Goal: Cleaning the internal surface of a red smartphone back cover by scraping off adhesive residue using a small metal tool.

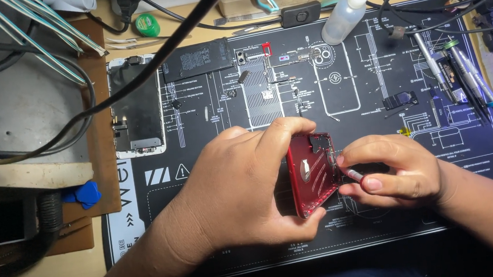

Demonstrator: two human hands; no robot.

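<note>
Left hand (244, 185) grips the red phone housing (312, 174); right hand (396, 168) pinches a small screwdriver (353, 175).

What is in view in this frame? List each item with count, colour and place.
phone housing: 1, red, mat centre, held tilted
small tool: 1, silver, pinched against the housing's edge
work mat: 1, black with white line drawings, covers the bench
screen assembly: 1, black in a white frame, mat's left edge
battery: 1, black, top of mat
squeeze bottle: 1, clear, top centre
screwdrivers: several, silver, right side
picks: about 2, blue, left of mat
tape roll: 1, green, top left
left hand: grip on the housing
right hand: grip on the small tool
</note>
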